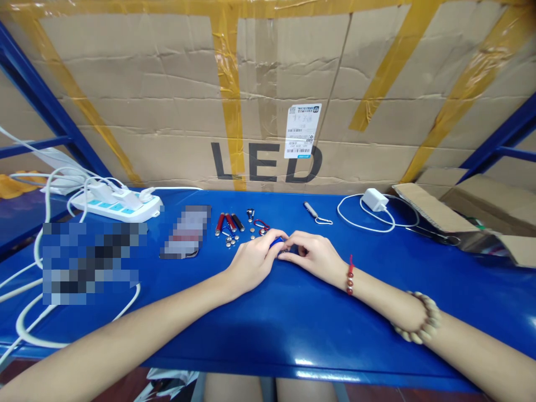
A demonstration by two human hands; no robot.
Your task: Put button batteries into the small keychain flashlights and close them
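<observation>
On the blue table (293, 335) I see my left hand (251, 261) and my right hand (317, 255) meeting fingertip to fingertip around a small blue piece (277, 242), with little red and dark tubes (228, 222) and round button cells (231, 240) lying just behind the left one and a white charger (374, 199) farther right.

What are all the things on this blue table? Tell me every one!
blue item: one, blue, pinched between both hands
small tubes: three, red and dark, beyond the left hand
button cells: several, silver, by the tubes
silver tube: one, silver, beyond the right hand
charger: one, white, back right, cable looped
power strip: one, white, back left
cardboard box: one, brown, behind the table
table: one, blue
bracelets: two, red and pale, right arm
left hand: one, on the item
right hand: one, on the item
</observation>
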